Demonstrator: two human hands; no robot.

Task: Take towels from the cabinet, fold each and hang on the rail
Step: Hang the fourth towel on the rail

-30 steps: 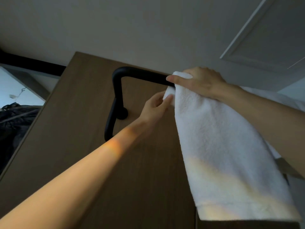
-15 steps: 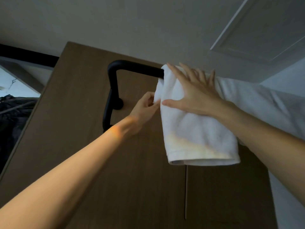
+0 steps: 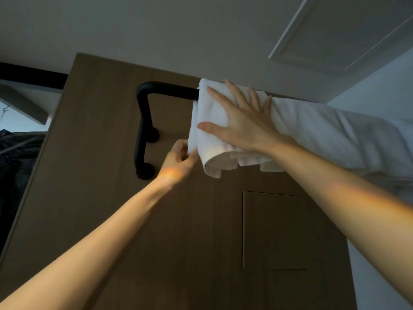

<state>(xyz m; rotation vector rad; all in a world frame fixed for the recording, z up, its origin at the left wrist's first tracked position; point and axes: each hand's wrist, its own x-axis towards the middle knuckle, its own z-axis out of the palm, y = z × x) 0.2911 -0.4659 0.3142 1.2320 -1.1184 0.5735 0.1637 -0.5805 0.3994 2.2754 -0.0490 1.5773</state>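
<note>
White terry-cloth towel [image 3: 214, 113], matt black rail [image 3: 169, 89], matt wood-grain cabinet panel [image 3: 100, 153].

A brown wooden panel [image 3: 107, 220] rises to a dim grey ceiling [image 3: 156, 30] with a framed hatch [image 3: 339, 34].

Setting: indoor, a home or hotel-type room, probably a bathroom or dressing area; cannot fix which.

Evidence:
- A black tubular rail [image 3: 169, 90] is fixed by round feet to a tall wood-grain panel [image 3: 100, 130].
- A folded white towel [image 3: 214, 113] is draped over the rail, with a second white towel [image 3: 324, 135] just beside it to the right.
- The panel carries a flush rectangular door outline [image 3: 272, 229], as on fitted furniture.
- Overhead is a plain painted ceiling [image 3: 156, 30] with a framed access hatch [image 3: 335, 36].
- At the right edge is a smooth white wall [image 3: 380, 90].
- Left of the panel, dark clothing [image 3: 17, 157] hangs in an open space.
- Light is dim.
</note>
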